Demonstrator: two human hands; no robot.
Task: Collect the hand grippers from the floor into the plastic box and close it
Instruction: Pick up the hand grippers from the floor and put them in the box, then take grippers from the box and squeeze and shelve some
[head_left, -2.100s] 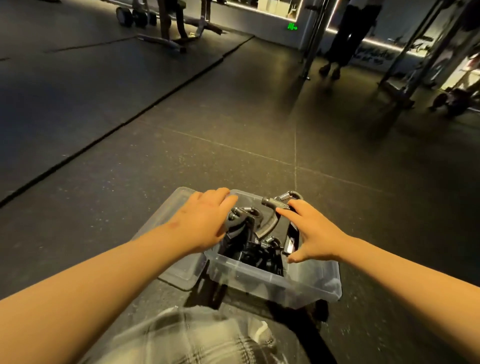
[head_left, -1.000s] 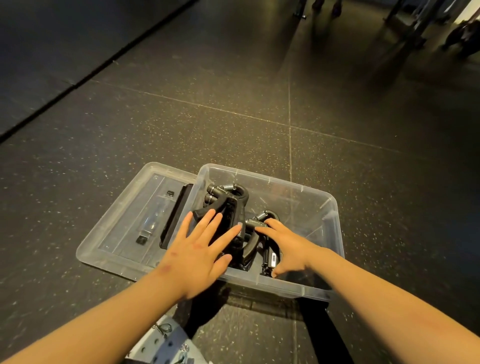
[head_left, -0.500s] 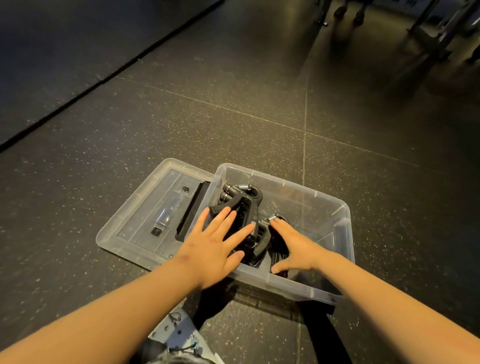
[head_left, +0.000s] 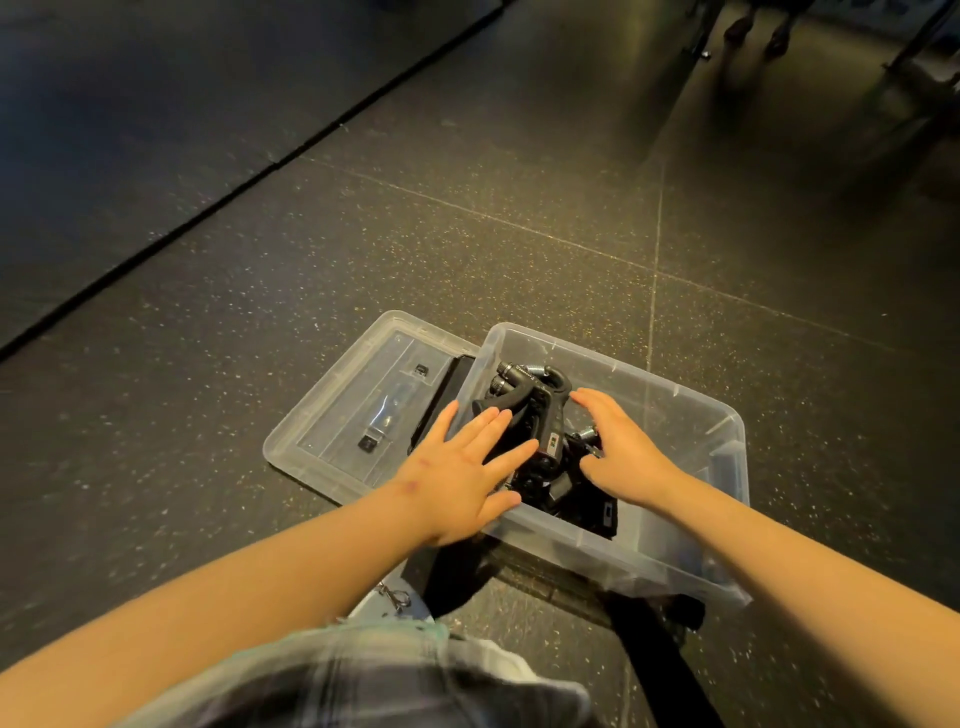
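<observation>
A clear plastic box (head_left: 691, 415) stands open on the dark floor in front of me. Several black hand grippers (head_left: 540, 410) with metal springs lie piled in its left half. My left hand (head_left: 467, 467) lies flat with spread fingers over the box's near-left rim, its fingertips touching the pile. My right hand (head_left: 623, 452) reaches into the box and rests palm-down on the right side of the pile, fingers slightly curved, gripping nothing that I can see. The clear lid (head_left: 358, 410) lies flat on the floor against the box's left side.
Dark speckled rubber floor tiles (head_left: 467, 234) stretch all around, with a black seam running diagonally at the left. A person's feet (head_left: 758, 31) and gym frame legs stand at the far top right. My plaid-clad knee (head_left: 363, 675) fills the bottom.
My right hand has slid farther into the box onto the pile's right side. The left hand stays spread on the grippers. The camera has tilted a little.
</observation>
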